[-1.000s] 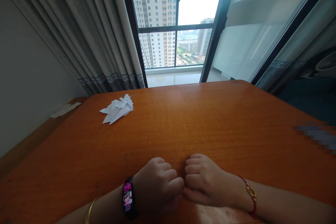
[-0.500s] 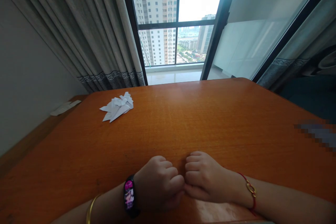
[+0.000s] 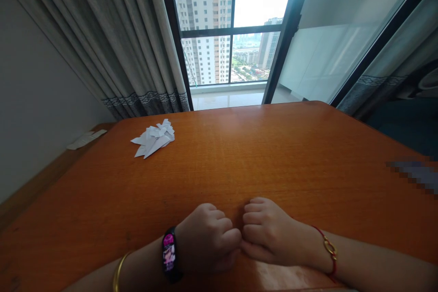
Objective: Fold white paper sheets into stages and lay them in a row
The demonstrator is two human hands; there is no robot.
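Observation:
My left hand (image 3: pixel 210 239) rests as a closed fist on the orange-brown wooden table (image 3: pixel 219 159), near its front edge. A black smart band (image 3: pixel 169 254) with a lit pink screen and a gold bangle (image 3: pixel 118 273) are on that arm. My right hand (image 3: pixel 268 232) is curled closed beside it, the two hands touching or nearly touching at the thumbs. A red cord bracelet with a gold ring (image 3: pixel 330 247) circles the right wrist. Nothing shows in either hand.
Folded white paper pieces (image 3: pixel 153 138) lie in a pile at the table's far left. A flat pale paper (image 3: pixel 86 139) lies beyond the left edge. A blurred pixelated patch (image 3: pixel 415 174) is at the right. Grey curtains (image 3: pixel 137 45) and a window stand behind.

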